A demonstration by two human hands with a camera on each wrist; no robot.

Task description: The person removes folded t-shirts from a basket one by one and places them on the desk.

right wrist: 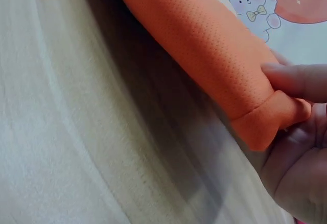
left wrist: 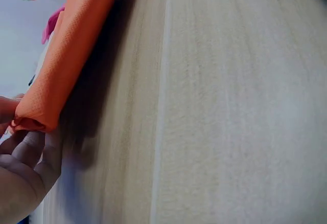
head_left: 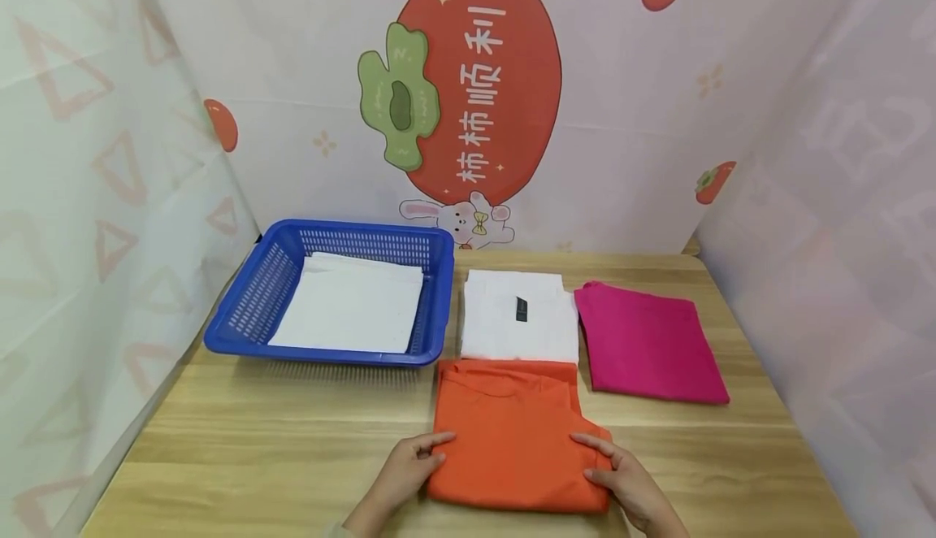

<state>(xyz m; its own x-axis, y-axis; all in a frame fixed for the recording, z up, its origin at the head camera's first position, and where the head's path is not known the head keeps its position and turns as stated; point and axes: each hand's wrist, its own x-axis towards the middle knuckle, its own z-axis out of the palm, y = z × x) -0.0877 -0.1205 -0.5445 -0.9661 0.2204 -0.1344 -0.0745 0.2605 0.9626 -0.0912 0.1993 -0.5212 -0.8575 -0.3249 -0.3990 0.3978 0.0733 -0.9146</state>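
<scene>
A folded orange T-shirt [head_left: 515, 449] lies at the front of the table, its neckline on the far side. My left hand [head_left: 408, 470] pinches its left edge; in the left wrist view fingers [left wrist: 30, 150] curl beneath the fold of cloth. On the opposite edge my right hand [head_left: 630, 481] grips the shirt, and the right wrist view shows the thumb [right wrist: 299, 81] on top with the palm below. In both wrist views the near edge of the shirt appears raised off the wood.
Behind the orange shirt lies a folded white garment [head_left: 486, 327] with a dark label. A folded magenta garment [head_left: 651, 347] is to its right. At the back left stands a blue plastic basket [head_left: 329, 353] holding folded white cloth [head_left: 351, 302]. Printed curtains [head_left: 621, 156] enclose the wooden table [head_left: 292, 440].
</scene>
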